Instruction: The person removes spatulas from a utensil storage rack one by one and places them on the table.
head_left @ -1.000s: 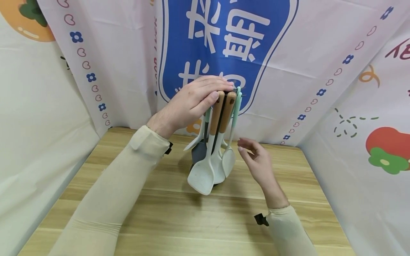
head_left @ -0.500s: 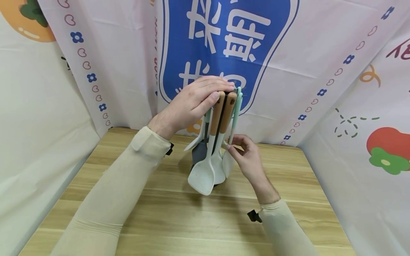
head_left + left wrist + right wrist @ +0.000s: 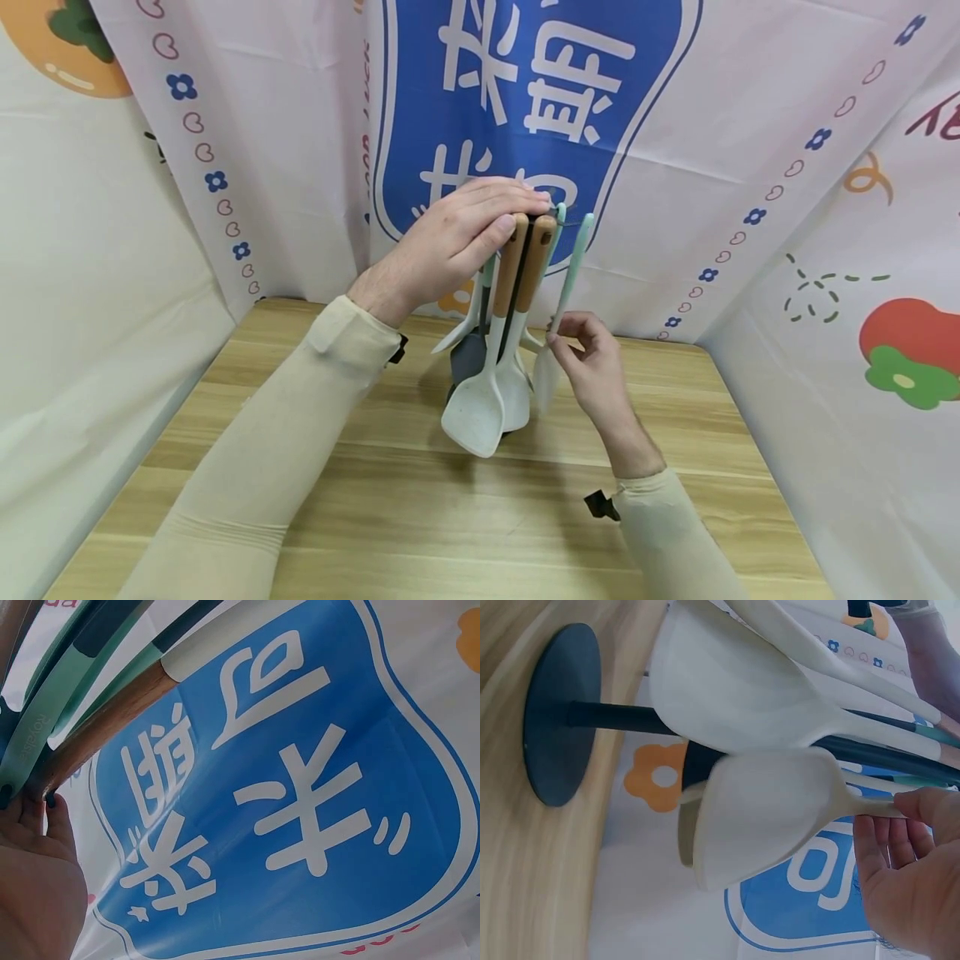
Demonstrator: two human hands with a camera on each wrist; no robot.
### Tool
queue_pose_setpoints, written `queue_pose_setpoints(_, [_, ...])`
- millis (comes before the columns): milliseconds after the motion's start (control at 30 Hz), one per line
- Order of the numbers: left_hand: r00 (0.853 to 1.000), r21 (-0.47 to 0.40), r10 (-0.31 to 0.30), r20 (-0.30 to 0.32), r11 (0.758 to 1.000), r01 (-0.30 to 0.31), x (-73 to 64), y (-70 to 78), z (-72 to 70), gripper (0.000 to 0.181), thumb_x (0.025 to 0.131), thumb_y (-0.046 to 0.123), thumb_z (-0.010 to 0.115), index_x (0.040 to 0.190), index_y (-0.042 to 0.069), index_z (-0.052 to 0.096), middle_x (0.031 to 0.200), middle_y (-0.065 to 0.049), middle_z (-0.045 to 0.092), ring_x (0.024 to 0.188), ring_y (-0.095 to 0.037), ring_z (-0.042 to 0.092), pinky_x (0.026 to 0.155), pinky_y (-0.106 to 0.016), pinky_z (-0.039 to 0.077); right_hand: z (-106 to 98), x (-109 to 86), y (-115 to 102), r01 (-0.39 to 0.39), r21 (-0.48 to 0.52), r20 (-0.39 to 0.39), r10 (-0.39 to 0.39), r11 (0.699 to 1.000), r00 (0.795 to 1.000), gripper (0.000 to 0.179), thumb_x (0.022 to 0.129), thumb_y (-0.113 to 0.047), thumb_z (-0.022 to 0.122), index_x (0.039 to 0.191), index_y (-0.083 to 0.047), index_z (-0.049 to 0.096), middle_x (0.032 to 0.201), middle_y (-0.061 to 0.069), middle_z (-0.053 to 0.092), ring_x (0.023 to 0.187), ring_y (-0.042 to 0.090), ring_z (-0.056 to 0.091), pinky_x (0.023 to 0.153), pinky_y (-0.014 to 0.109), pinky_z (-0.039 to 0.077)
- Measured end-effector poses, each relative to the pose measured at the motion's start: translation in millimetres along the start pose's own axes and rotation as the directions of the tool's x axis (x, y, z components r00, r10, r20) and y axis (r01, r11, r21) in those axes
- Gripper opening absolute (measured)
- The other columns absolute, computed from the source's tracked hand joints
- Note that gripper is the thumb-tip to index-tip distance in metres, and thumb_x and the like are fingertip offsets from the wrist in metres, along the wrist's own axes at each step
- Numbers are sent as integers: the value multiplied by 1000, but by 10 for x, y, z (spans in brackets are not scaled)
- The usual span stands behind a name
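My left hand [image 3: 468, 225] lies over the top of a dark utensil stand, fingers extended, beside wooden handles [image 3: 534, 267]. In the left wrist view this hand [image 3: 34, 877] is at the ends of a mint handle [image 3: 45, 712] and a wooden one. With thumb and fingertips, my right hand [image 3: 596, 362] pinches the neck of a white spatula with a mint handle [image 3: 576, 258]. Its pale head [image 3: 772, 817] fills the middle of the right wrist view. The handle stands apart from the stand's other utensils, tilted to the right.
A white turner [image 3: 474, 414] hangs at the stand's front, with a dark-headed utensil [image 3: 468, 357] to its left. The stand's round base [image 3: 562, 712] sits on the wooden table [image 3: 390, 517]. Printed cloth walls [image 3: 652, 83] enclose the back and sides.
My right hand has come in from the right, taken hold of the spatula's neck and drawn it rightward away from the stand. My left hand has stayed on top.
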State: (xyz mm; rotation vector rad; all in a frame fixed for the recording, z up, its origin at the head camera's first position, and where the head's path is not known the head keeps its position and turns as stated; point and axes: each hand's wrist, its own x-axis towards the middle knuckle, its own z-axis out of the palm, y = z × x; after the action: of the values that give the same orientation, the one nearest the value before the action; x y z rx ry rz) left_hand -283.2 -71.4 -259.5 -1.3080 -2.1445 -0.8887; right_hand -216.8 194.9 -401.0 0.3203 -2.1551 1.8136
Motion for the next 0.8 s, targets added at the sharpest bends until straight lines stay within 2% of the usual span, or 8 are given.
queue_pose_setpoints(333, [1000, -1, 11, 0, 1000, -11, 0, -11, -4, 47, 125, 26, 44, 162, 15, 71, 173, -2, 68, 175, -21, 48, 152, -38, 26, -175, 34, 8, -3, -25, -38, 2, 1000, 999, 21, 111, 7, 71, 131, 11, 68, 113, -8, 72, 106, 3, 76, 94, 17, 69])
queue_pose_setpoints(600, [1000, 11, 17, 6, 1000, -18, -4, -6, -15, 48, 125, 27, 43, 163, 15, 71, 173, -2, 67, 175, -21, 48, 152, -38, 26, -342, 46, 13, -62, -87, -89, 54, 994, 995, 19, 111, 3, 74, 128, 9, 68, 118, -1, 69, 109, 7, 73, 97, 15, 68])
queue_pose_setpoints(800, [1000, 8, 19, 9, 1000, -19, 2, -1, -25, 48, 126, 27, 43, 163, 16, 71, 173, -2, 67, 175, -21, 47, 152, -38, 26, -472, 57, 55, -94, -134, -134, 76, 987, 988, 21, 109, 3, 77, 127, 9, 68, 116, -1, 70, 107, 1, 73, 96, 12, 66])
